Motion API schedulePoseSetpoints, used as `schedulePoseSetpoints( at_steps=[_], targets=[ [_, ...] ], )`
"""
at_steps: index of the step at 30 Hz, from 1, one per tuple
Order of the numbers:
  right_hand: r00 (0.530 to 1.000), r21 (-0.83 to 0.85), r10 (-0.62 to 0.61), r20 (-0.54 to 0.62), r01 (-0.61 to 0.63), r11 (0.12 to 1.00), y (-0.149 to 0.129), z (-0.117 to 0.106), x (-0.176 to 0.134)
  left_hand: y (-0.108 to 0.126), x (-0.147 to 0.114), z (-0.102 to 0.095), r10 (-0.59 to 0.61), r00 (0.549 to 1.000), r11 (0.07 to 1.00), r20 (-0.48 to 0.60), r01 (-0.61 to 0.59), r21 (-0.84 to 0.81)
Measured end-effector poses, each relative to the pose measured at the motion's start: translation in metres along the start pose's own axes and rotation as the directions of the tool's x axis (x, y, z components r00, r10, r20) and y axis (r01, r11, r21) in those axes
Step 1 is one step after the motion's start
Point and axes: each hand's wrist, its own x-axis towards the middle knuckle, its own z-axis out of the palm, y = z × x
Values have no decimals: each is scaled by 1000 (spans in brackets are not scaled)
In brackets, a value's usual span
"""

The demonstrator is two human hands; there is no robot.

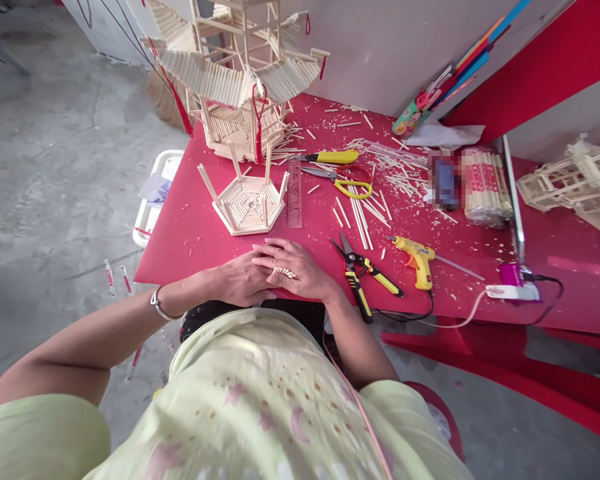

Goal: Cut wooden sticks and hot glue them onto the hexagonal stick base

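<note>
My left hand (245,279) lies at the front edge of the red table, its fingers partly covered. Across it rests my right hand (297,270), a ring on one finger and the fingers stretched out flat. Neither hand holds anything. Just beyond them stands a hexagonal stick base (250,207) with upright stick posts at its corners. A clear ruler (295,192) lies beside it. To the right of my hands are yellow-black pruning shears (363,273) with the blades apart.
A tiered stick pagoda (240,80) with red tassels stands behind. Scissors (345,181), a yellow utility knife (335,157), a glue gun (417,260) and loose sticks (363,217) lie on the right. Bundled sticks (485,187) and a power strip (513,292) are further right.
</note>
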Motion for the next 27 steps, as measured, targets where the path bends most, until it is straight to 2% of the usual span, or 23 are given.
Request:
schedulePoseSetpoints(
  at_steps=[8,15,21,27],
  targets=[
    [1000,0,20,-4,-20,1000,-1,1,1,-1,-2,2,-3,1000,999,-11,4,42],
    [998,48,11,-55,-9,999,-1,3,-1,1,-1,2,-8,1000,1000,29,8,22],
    [997,77,4,-73,1,997,0,4,-3,6,0,2,-15,1000,999,-13,15,28],
    [990,226,30,-135,2,974,-2,-1,-9,5,3,-3,-19,999,996,43,22,-84]
  ],
)
